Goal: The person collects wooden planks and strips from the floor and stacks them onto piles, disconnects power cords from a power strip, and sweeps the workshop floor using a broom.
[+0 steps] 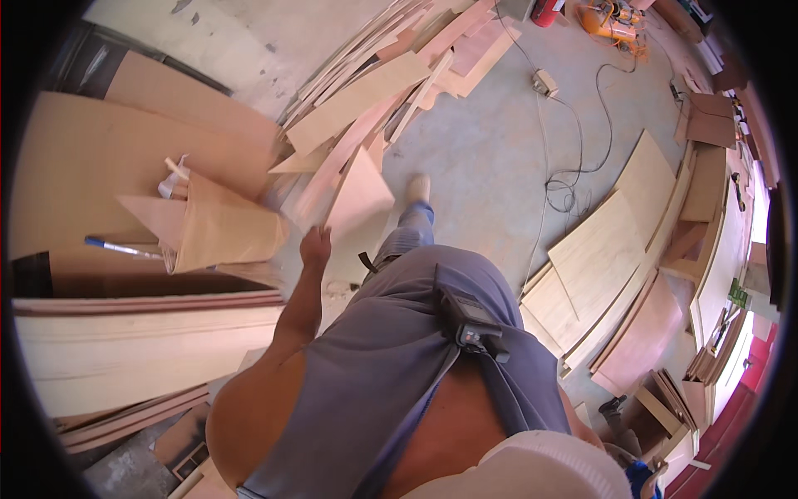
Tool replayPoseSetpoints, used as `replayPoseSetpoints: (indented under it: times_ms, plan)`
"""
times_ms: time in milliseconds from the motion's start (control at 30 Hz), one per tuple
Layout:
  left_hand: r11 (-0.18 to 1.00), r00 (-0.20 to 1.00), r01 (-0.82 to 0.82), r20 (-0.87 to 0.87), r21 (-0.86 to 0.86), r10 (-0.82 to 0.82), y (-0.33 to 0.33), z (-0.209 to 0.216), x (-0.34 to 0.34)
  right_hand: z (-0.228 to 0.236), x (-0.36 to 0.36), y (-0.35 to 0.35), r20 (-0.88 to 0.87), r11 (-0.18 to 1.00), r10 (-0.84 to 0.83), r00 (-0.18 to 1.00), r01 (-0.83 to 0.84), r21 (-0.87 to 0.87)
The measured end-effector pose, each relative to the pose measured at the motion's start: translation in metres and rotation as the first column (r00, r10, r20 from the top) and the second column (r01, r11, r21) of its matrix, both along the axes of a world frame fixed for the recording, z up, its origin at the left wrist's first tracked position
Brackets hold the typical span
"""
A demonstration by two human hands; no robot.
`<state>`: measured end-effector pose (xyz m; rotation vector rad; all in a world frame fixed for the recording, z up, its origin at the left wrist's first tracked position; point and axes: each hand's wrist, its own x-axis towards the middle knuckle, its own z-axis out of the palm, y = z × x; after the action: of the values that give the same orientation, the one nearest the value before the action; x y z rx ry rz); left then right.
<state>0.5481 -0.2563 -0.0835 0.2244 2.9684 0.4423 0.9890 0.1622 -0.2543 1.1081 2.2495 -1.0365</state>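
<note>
My left hand [316, 246] is closed on the lower corner of a pale plywood offcut [362, 195], with the arm stretched forward and left. The offcut slants up from the hand toward a heap of loose plywood strips [357, 104]. My right hand is out of sight; only part of that shoulder shows. Left of my hand, a cone-like bundle of brown sheet [229, 224] lies on a wide brown board [75, 166]. Beside the bundle are a crumpled white thing [173, 179] and a blue-and-white stick-like object [125, 247].
Stacked boards [150, 349] stand at the left. Larger plywood sheets [598, 258] lean along the right. A cable [573, 179] with a small box [544, 83] crosses the floor toward an orange machine [611, 25] and a red cylinder [546, 12]. Someone's shoe [613, 406] shows at lower right.
</note>
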Motion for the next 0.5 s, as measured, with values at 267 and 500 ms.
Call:
replayPoseSetpoints:
  times_ms: [267,500]
  plan:
    - [0.942,0.949,0.197,-0.293,0.273,-0.114,0.188,0.028,-0.310,0.088,-0.078,0.045,-0.025,0.877,-0.467,0.884,0.459,-0.139]
    - [0.921,0.943,0.297,-0.227,0.253,-0.242,0.359,0.101,-0.632,0.181,-0.244,0.155,-0.080,0.796,-0.593,0.801,0.598,0.090]
